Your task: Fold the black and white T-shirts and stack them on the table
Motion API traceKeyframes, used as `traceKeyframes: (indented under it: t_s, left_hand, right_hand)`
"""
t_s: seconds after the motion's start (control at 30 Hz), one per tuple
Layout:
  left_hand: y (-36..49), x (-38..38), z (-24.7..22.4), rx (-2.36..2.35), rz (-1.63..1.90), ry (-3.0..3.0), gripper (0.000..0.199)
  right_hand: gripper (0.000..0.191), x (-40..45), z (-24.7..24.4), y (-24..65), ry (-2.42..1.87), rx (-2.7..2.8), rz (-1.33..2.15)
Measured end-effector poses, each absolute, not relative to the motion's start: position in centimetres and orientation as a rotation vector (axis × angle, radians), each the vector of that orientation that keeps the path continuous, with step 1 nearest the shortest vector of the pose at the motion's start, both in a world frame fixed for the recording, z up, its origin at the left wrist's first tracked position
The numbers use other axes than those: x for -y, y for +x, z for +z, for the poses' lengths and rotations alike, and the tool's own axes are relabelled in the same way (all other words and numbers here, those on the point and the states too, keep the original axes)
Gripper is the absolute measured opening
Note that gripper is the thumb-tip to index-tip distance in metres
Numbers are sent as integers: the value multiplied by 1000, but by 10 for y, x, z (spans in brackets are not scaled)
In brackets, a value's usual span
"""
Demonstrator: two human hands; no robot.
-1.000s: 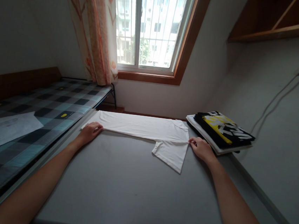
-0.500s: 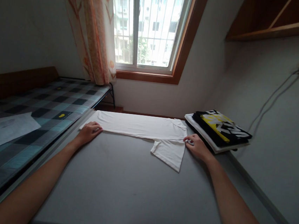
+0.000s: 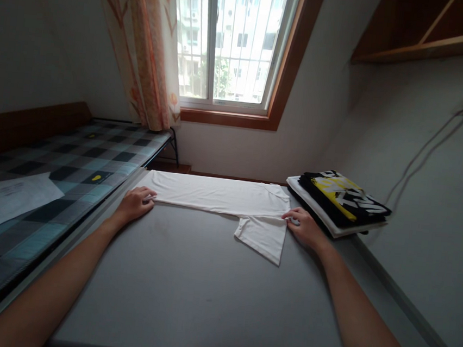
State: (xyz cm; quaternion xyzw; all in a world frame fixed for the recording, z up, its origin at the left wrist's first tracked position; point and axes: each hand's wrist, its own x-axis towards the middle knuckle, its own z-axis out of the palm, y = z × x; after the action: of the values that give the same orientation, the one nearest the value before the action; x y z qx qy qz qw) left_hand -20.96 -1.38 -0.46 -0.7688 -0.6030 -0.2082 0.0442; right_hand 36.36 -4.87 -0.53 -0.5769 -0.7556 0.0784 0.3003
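Observation:
A white T-shirt [image 3: 213,194] lies folded lengthwise into a long strip along the far edge of the grey table [image 3: 204,291]. One sleeve sticks out toward me at its right end. My left hand [image 3: 136,202] pinches the near edge at the shirt's left end. At the right end, by the base of the sleeve, my right hand [image 3: 300,224] has its fingertips closed on the cloth edge.
Folded clothes [image 3: 343,200], black with yellow and white print on top, are stacked at the table's back right. Left of the table is a bed with a checked mattress [image 3: 64,160] and white papers [image 3: 12,199]. A wooden shelf [image 3: 431,51] hangs upper right.
My left hand has shifted slightly left along the shirt's near edge. My right hand stays at nearly the same spot. The shirt looks almost unchanged.

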Motion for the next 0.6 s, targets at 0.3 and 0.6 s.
traceKeyframes:
  t_s: [0.3,0.6]
  left_hand:
    - [-221,12,-5,2104,-559,-2101,28]
    - [-224,15,-1,2166,-536,-1999,24]
  right_hand:
    - [20,47,-4,364,-1487,1940,279]
    - [21,47,-6,361,-1473,1867,385]
